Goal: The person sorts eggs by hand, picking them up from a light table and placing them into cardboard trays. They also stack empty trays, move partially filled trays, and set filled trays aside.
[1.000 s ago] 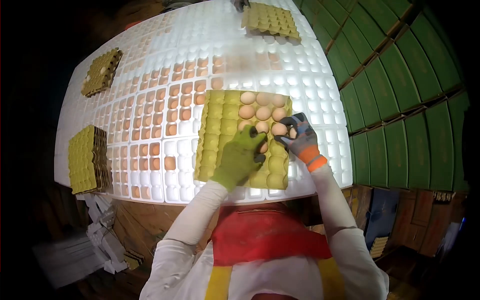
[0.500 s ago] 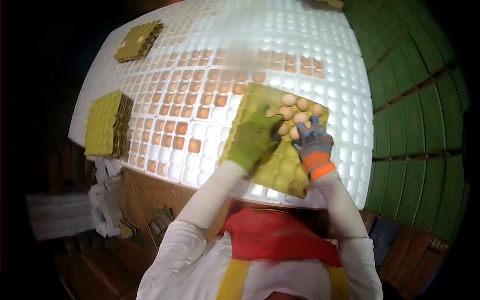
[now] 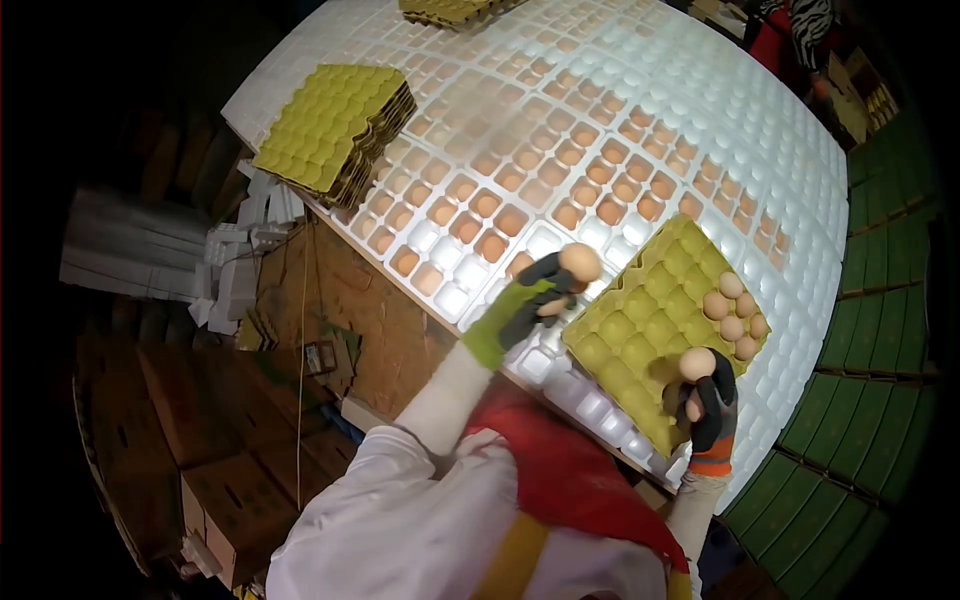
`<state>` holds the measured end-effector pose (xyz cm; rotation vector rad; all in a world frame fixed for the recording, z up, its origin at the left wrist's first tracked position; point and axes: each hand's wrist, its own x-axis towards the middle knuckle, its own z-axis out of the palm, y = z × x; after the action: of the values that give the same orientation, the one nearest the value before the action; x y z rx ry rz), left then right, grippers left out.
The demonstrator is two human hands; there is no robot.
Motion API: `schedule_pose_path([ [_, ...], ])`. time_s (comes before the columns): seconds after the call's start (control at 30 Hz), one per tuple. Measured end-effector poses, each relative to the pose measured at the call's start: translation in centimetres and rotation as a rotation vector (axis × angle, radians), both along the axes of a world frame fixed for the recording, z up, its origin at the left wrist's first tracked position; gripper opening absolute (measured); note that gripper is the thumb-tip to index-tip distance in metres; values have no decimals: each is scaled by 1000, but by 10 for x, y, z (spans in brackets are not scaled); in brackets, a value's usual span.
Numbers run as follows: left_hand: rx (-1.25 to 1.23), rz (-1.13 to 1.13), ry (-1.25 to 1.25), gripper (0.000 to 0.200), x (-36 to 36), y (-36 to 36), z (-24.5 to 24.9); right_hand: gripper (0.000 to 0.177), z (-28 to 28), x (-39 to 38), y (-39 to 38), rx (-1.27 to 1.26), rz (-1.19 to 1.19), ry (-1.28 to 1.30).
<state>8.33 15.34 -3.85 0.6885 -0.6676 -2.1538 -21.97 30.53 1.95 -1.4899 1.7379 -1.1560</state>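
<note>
My left hand (image 3: pixel 525 312), in a green and dark glove, is closed around eggs (image 3: pixel 580 262) above the white foam trays, left of a yellow carton tray. At the right, my right hand (image 3: pixel 710 405), in a grey and orange glove, also grips eggs (image 3: pixel 697 364) over the lower right edge of the yellow tray (image 3: pixel 640 325). Several eggs (image 3: pixel 731 327) sit in that tray's right end; its other visible cups hold none. Brown eggs (image 3: pixel 610 211) fill many cups of the white foam trays (image 3: pixel 730 130).
A stack of yellow trays (image 3: pixel 335 125) stands at the upper left, with another (image 3: pixel 455 10) at the top edge. Green crates (image 3: pixel 850 420) line the right side. Cardboard boxes (image 3: pixel 235 510) and white foam pieces (image 3: pixel 240 265) lie at the left. Part of a person (image 3: pixel 790 35) shows at the upper right.
The view has turned and shifted. Both hands have closed on eggs and drawn apart; my left hand has left the yellow tray, and fewer eggs lie in it.
</note>
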Motion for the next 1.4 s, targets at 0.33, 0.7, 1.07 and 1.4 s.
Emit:
schedule_pose_path([
  [0.33, -669, 447, -1427, 50, 177, -33, -39, 46, -42, 202, -114, -131, 314, 176],
  [0.7, -763, 47, -1537, 46, 193, -62, -23, 32, -81, 268, -151, 210, 169, 40],
  [1.07, -847, 284, -1211, 43, 202, -72, -32, 26, -86, 270, -91, 491, 21, -467],
  [1.4, -1364, 56, -1310, 49, 163, 1, -61, 31, -138, 270, -119, -155, -51, 328],
])
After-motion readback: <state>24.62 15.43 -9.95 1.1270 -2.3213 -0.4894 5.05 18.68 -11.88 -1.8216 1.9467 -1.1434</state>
